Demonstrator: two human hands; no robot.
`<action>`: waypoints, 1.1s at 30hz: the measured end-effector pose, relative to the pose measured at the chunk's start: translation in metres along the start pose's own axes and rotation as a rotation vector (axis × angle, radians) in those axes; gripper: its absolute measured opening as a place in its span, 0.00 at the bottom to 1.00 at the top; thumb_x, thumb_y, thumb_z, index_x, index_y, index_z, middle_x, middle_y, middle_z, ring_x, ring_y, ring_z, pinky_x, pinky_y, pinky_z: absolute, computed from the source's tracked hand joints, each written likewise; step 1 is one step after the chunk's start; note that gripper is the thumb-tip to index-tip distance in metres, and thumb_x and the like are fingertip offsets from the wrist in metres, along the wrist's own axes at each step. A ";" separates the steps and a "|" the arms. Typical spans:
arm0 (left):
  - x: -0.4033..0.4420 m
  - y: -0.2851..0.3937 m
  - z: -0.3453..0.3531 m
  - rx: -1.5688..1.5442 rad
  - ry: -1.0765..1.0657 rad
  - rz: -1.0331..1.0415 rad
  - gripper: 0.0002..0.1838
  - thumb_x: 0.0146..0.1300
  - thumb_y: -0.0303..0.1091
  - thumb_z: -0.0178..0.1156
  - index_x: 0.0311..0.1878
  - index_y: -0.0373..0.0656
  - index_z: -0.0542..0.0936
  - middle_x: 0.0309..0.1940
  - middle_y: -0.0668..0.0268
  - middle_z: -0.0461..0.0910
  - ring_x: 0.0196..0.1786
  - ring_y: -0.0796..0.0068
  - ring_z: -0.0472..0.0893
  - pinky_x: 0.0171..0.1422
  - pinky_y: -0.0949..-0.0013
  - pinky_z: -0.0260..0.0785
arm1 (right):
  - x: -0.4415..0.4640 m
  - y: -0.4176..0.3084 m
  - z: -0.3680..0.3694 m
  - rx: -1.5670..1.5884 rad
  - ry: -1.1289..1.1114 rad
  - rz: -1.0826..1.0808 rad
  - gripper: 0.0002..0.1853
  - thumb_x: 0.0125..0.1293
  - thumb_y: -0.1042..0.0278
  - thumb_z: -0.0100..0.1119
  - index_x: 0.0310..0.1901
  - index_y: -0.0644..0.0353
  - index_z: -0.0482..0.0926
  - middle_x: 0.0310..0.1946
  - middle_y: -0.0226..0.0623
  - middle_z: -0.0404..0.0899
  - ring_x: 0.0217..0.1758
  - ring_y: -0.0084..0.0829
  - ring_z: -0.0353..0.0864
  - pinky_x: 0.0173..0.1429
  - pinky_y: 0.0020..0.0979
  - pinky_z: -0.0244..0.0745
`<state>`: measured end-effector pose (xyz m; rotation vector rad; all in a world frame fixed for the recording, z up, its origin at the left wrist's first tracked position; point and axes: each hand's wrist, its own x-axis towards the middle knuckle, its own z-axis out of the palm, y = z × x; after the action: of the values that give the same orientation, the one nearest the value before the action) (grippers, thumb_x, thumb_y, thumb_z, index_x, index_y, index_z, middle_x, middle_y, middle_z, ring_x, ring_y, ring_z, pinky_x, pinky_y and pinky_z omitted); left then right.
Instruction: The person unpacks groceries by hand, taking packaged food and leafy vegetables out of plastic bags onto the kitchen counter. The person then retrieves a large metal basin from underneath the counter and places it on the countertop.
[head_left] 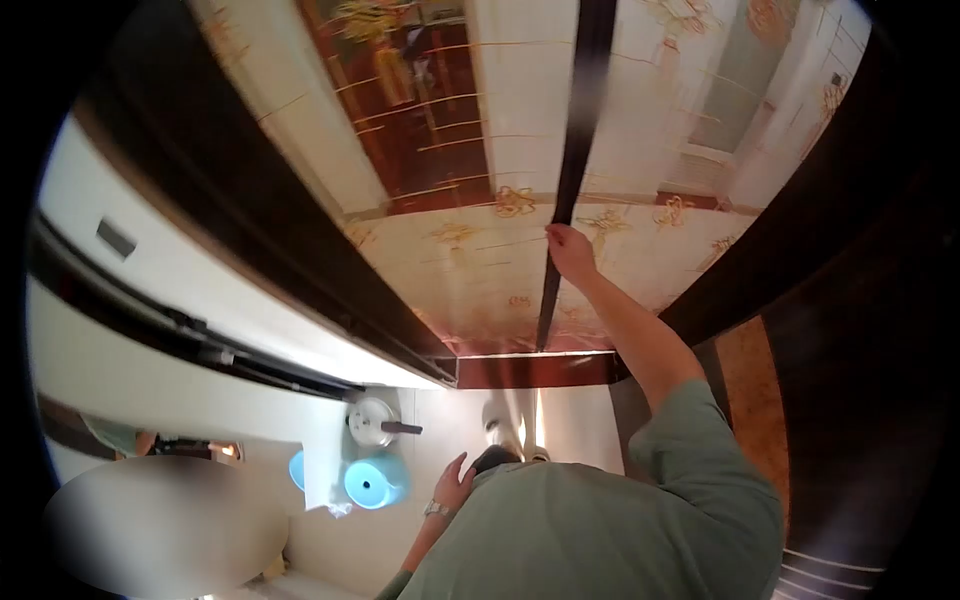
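Observation:
My right hand (572,252) is raised in front of me, fingers closed at the dark upright door frame strip (555,270) between two decorated, glossy panels. The left panel (450,240) and the right panel (640,240) carry gold line patterns with flowers and reflect a room. My left hand (455,485) hangs low beside my body, fingers apart, with nothing in it. A watch (436,508) is on that wrist.
On the floor to the left stand a light blue stool or bucket (375,483) and a round metal pot (371,422) with a dark handle. A reddish door sill (535,372) runs below the panels. Dark door framing (250,200) borders the left side.

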<state>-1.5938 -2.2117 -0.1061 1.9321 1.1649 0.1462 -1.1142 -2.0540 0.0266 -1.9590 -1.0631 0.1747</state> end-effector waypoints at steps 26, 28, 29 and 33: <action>0.528 0.318 -0.195 -0.259 0.258 0.678 0.28 0.62 0.23 0.53 0.67 0.36 0.63 0.67 0.56 0.64 0.70 0.63 0.62 0.73 0.62 0.51 | 0.226 0.288 -0.180 -0.174 0.233 0.488 0.22 0.62 0.59 0.56 0.52 0.68 0.76 0.46 0.51 0.80 0.52 0.42 0.79 0.56 0.34 0.71; 0.555 0.280 -0.207 -0.031 0.433 0.535 0.27 0.62 0.25 0.53 0.66 0.38 0.64 0.66 0.54 0.65 0.70 0.58 0.61 0.73 0.59 0.51 | 0.222 0.351 -0.176 -0.274 0.194 0.527 0.23 0.61 0.57 0.56 0.51 0.66 0.77 0.48 0.52 0.79 0.54 0.46 0.77 0.58 0.36 0.70; 0.565 0.256 -0.222 0.107 0.501 0.434 0.27 0.62 0.26 0.54 0.66 0.39 0.65 0.65 0.53 0.66 0.70 0.54 0.60 0.73 0.57 0.52 | 0.224 0.348 -0.177 -0.352 0.081 0.645 0.24 0.61 0.56 0.56 0.52 0.66 0.77 0.49 0.51 0.78 0.55 0.47 0.76 0.59 0.37 0.69; 0.578 0.178 -0.218 0.573 0.541 -0.006 0.26 0.64 0.42 0.54 0.64 0.47 0.69 0.64 0.54 0.67 0.70 0.48 0.58 0.73 0.48 0.48 | 0.208 0.456 -0.153 -0.407 -0.262 0.644 0.18 0.59 0.61 0.56 0.43 0.69 0.81 0.40 0.52 0.82 0.46 0.46 0.80 0.47 0.40 0.73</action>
<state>-1.2581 -1.6704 -0.0187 2.4772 1.7040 0.3840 -0.6311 -2.1118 -0.1675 -2.6614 -0.6139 0.6185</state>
